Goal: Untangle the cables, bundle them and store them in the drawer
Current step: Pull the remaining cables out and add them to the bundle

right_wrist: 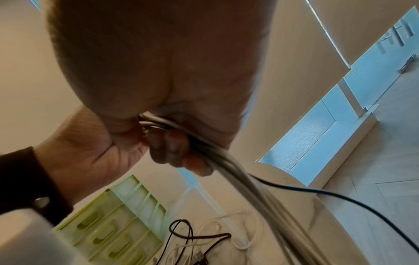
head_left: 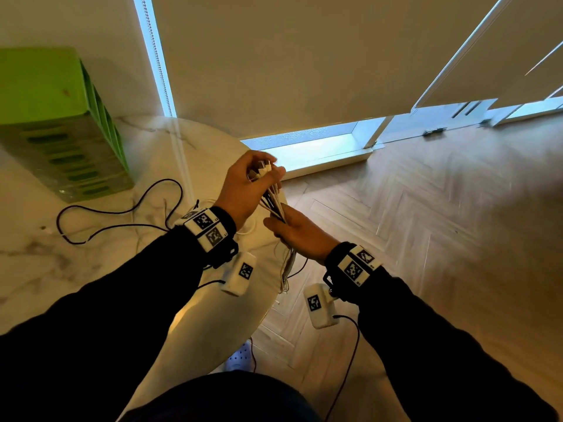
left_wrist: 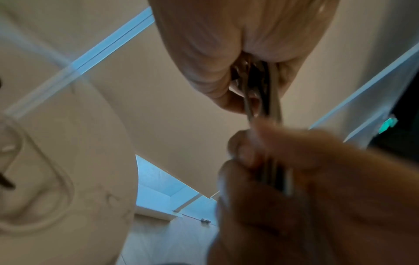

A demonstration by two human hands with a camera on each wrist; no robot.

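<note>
A bundle of white and dark cables (head_left: 275, 202) runs between my two hands above the table's right edge. My left hand (head_left: 249, 184) grips its upper end, where several white plugs stick out past the fingers. My right hand (head_left: 295, 231) is closed round the same bundle just below; the strands hang down from it past the table edge. The left wrist view shows the bundle (left_wrist: 272, 100) leaving my left hand (left_wrist: 215, 44) and entering my blurred right hand (left_wrist: 294, 170). In the right wrist view the white strands (right_wrist: 238, 179) trail out from under my right hand (right_wrist: 158, 62).
A green drawer unit (head_left: 61, 132) stands at the back left of the round marble table (head_left: 61, 284). A loose black cable (head_left: 122, 211) loops on the tabletop, and a white cable (right_wrist: 238, 229) lies near it. Wooden floor lies beyond the table edge to the right.
</note>
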